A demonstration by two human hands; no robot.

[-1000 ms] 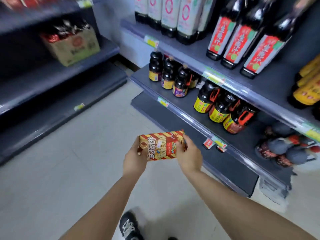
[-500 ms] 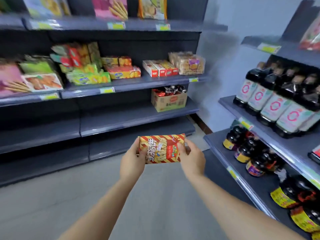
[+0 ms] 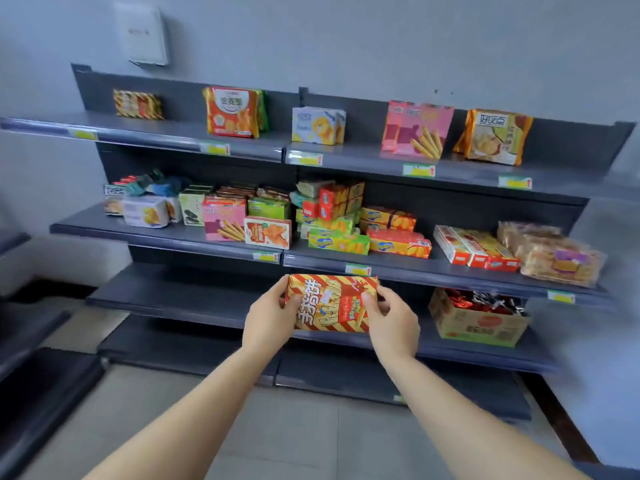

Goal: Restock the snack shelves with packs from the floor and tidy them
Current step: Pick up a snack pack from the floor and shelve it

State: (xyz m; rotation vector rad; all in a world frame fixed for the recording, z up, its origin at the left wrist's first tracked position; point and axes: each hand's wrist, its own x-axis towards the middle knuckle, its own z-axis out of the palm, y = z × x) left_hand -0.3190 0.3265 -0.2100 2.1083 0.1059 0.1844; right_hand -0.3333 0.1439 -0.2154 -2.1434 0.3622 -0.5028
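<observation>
1: Two hands on one item; left hand (image 3: pixel 268 320) and right hand (image 3: pixel 391 323) each pinch one end of the striped snack pack (image 3: pixel 332 303), thumbs on its face, fingers behind; pack in the air, just below the front edge of the middle shelf (image 3: pixel 433 271), touching no shelf.

2: Noted; destination?

1: Judgement only: a lone pack (image 3: pixel 138 105) with similar red-and-yellow stripes stands near the left end of the top shelf (image 3: pixel 173 133); probably the same line, blur prevents certainty; bare shelf lies beside it.

2: Method?

1: Lift clear of the price tags (image 3: pixel 418 170) on the shelf lips; stand it upright, face outward, just beside its match and in line with it; free one hand only once it stands; a light pack may tip, so lean it on the back panel if needed.

2: Legible text?

1: Large yellow characters run sideways down the pack's face, apparently 手指饼; small white sticker mid-face, unreadable; orange pack (image 3: pixel 232 112) on the top shelf carries red characters on a white panel, too soft to transcribe; tag print illegible; cardboard box (image 3: pixel 478 323) toward the right end of the third shelf shows a red mark, unread.
</observation>
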